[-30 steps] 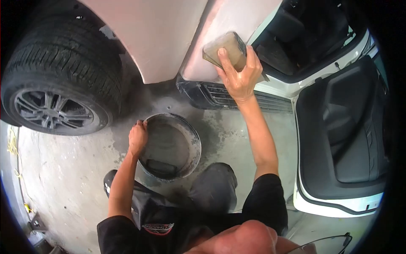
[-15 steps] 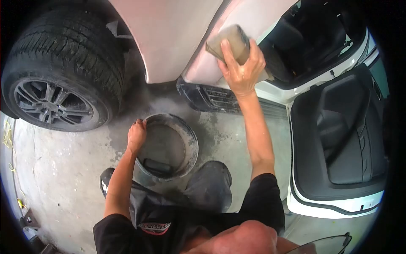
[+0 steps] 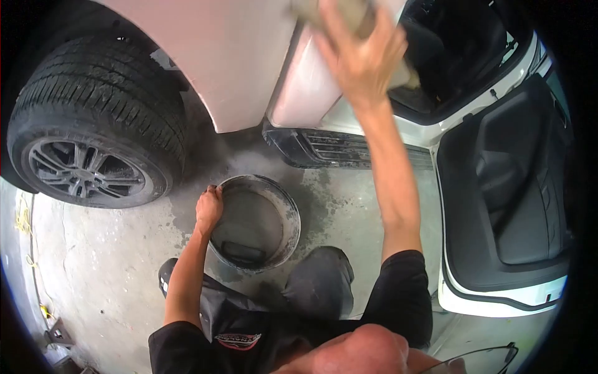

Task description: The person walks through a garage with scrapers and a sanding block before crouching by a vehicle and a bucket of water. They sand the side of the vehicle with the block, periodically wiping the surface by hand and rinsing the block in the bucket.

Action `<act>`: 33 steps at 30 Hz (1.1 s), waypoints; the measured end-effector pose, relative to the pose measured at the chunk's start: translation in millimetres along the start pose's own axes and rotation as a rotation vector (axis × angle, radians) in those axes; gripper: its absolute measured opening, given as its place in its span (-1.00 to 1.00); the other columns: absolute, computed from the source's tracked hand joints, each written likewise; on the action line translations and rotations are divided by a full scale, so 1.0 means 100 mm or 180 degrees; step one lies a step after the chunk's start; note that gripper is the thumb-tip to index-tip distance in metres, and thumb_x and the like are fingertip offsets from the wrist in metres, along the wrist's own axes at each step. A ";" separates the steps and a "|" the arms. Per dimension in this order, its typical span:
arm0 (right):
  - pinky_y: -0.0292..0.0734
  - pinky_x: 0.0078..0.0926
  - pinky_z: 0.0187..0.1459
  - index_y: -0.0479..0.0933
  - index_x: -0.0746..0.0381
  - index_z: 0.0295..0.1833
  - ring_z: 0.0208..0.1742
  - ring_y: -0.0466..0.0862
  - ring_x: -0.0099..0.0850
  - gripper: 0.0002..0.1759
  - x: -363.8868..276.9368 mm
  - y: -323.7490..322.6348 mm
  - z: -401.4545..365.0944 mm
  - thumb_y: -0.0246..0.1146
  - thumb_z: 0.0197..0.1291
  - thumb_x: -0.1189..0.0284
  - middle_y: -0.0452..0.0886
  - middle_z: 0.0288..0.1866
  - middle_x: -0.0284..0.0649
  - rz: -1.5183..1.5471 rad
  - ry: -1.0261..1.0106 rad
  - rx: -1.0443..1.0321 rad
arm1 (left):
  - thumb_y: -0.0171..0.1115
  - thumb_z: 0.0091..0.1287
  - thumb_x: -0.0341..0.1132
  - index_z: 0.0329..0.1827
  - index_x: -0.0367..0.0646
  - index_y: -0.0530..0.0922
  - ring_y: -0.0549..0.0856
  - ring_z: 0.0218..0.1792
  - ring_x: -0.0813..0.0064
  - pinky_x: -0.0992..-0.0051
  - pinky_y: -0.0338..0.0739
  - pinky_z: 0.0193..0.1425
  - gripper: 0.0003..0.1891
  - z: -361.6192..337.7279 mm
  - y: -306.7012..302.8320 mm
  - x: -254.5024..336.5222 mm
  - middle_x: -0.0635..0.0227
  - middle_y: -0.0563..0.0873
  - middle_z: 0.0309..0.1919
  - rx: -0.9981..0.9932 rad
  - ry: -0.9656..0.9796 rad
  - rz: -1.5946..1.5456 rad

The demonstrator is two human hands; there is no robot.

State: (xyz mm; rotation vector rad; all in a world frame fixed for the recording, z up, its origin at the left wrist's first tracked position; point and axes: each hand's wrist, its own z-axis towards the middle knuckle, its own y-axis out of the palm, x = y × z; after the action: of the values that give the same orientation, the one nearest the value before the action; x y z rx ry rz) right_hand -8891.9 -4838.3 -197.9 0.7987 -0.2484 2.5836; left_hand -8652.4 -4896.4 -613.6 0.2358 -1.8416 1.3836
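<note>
My right hand (image 3: 364,59) presses a brownish sanding block (image 3: 355,12) against the pale pinkish car panel (image 3: 237,56), near the top of the view; the block is blurred and partly cut off. My left hand (image 3: 208,209) grips the left rim of a grey round bucket (image 3: 293,218) that stands on the concrete floor between my knees and the car. A dark object lies inside the bucket at its near side.
A car wheel with a dark tyre (image 3: 93,131) is at the left. A black sill grille (image 3: 349,149) runs under the panel. An open car door (image 3: 504,187) with dark inner trim stands at the right. My bent knee (image 3: 317,280) is just below the bucket.
My right hand has slid the sanding block upward along the panel, toward the top edge of the view. The left hand keeps its hold on the bucket rim.
</note>
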 end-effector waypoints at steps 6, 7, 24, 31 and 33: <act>0.44 -0.21 0.00 0.58 -0.29 0.33 0.13 0.51 -0.04 -0.31 -0.25 -0.04 -0.70 0.52 -0.02 0.10 0.39 0.31 0.04 0.0158 0.0205 0.0020 | -0.08 0.58 0.02 0.00 -0.28 0.57 0.69 -0.06 -0.27 -0.06 0.57 0.04 -0.52 0.02 0.03 -0.01 -0.23 0.72 -0.14 -0.0010 -0.0082 0.0107; 0.44 -0.20 0.02 0.58 -0.29 0.33 0.14 0.51 -0.04 -0.32 -0.26 -0.07 -1.00 0.50 0.00 0.10 0.40 0.32 0.04 0.0288 0.0123 -0.0017 | -0.08 0.58 0.03 -0.01 -0.28 0.57 0.69 -0.06 -0.27 -0.06 0.56 0.04 -0.51 0.02 0.07 -0.06 -0.23 0.72 -0.15 0.0031 -0.0060 0.0164; 0.49 -0.22 0.06 0.45 -0.40 0.44 0.11 0.56 -0.22 -0.35 0.27 0.03 -0.27 0.36 0.21 0.10 0.51 0.24 -0.07 -0.0066 -0.0611 0.0256 | -0.13 0.59 0.05 0.00 -0.30 0.57 0.69 -0.02 -0.26 -0.07 0.56 0.08 -0.48 0.02 0.02 0.05 -0.23 0.73 -0.14 -0.0014 -0.0014 0.0361; 0.47 -0.26 -0.04 0.47 -0.40 0.43 0.07 0.57 -0.20 -0.42 0.15 -0.01 -0.43 0.30 0.27 0.12 0.48 0.28 0.00 0.0082 0.0109 0.0171 | -0.14 0.59 0.06 -0.01 -0.30 0.57 0.69 -0.03 -0.28 -0.07 0.57 0.07 -0.47 -0.01 -0.02 0.06 -0.26 0.72 -0.15 -0.0097 -0.0088 0.0420; 0.48 -0.18 0.09 0.48 -0.36 0.44 0.15 0.55 -0.12 -0.45 -0.02 -0.11 -1.06 0.23 0.32 0.16 0.45 0.32 0.11 0.0564 -0.0031 -0.0185 | -0.13 0.58 0.06 -0.02 -0.31 0.57 0.69 -0.03 -0.28 -0.07 0.56 0.08 -0.46 -0.01 -0.04 0.09 -0.25 0.72 -0.16 -0.0013 -0.0010 0.0362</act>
State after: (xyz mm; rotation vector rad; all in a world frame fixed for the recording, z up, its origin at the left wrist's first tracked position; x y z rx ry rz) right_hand -8938.4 -4798.1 -285.2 0.8012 -0.4126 2.7234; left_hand -8655.7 -4894.7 -604.2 0.1329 -1.8853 1.4572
